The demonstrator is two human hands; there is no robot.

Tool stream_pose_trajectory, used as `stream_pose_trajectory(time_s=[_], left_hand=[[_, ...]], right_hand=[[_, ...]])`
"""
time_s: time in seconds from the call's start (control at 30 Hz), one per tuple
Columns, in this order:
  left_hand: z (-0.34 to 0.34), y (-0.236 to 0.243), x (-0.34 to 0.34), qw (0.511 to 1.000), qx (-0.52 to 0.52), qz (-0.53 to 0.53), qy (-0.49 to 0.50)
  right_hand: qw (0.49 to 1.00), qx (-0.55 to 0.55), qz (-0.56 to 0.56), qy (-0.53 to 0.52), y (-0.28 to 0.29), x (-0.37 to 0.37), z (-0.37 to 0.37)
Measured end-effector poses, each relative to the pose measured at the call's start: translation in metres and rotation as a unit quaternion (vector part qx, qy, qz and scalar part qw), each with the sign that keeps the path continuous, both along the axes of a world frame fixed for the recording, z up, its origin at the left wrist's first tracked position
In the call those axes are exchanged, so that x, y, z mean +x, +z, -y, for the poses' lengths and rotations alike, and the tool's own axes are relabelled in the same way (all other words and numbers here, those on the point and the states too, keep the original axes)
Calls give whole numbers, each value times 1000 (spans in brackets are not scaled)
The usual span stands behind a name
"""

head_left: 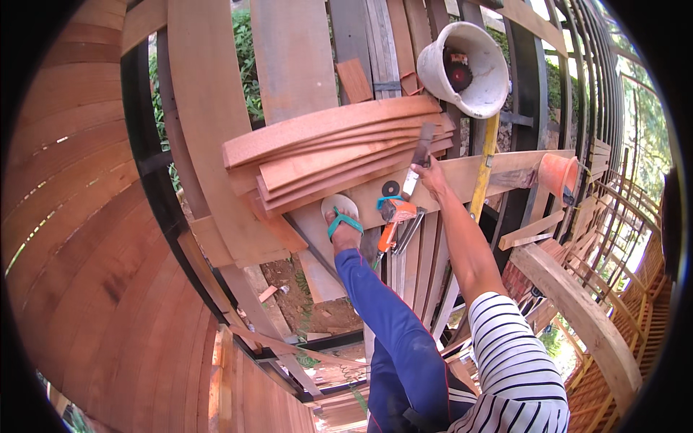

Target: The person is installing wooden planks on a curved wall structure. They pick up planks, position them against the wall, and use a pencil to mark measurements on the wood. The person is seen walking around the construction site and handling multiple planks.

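Observation:
My right hand (431,179) reaches forward on a stretched arm, fingers closed around a narrow tool with a flat grey blade (424,141) and a white lower part; its exact kind is unclear. The blade end lies over the right end of a stack of reddish-brown wooden boards (339,148). Just below the hand is an orange nail gun (395,213), with a green hose at its lower end. A black disc (390,189) lies beside it on a plank. My left hand is out of the picture.
A whitish bucket (469,68) holding a red power tool with a toothed disc (458,75) stands beyond the stack. A yellow spirit level (485,166) and an orange bucket (558,175) are to the right. Gaps open between planks and dark beams (148,144). My sandalled foot (345,225) stands by the stack.

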State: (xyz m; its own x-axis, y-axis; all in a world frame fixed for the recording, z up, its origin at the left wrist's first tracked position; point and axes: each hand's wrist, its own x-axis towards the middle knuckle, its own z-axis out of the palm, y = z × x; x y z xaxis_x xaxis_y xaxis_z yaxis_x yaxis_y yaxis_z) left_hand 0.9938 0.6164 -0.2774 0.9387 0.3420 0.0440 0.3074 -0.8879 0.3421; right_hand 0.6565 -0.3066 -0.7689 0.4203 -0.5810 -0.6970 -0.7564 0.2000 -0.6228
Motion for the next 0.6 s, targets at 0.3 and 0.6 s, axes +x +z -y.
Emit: stream_pose_trajectory(time_s=[0.3,0.6], left_hand=[[21,12,-14,988,-106,-48,105],[216,4,152,982,152,59,95]], right_hand=[[864,-326,85,374,176,91,47],[894,-114,-17,433,455,144,-51]])
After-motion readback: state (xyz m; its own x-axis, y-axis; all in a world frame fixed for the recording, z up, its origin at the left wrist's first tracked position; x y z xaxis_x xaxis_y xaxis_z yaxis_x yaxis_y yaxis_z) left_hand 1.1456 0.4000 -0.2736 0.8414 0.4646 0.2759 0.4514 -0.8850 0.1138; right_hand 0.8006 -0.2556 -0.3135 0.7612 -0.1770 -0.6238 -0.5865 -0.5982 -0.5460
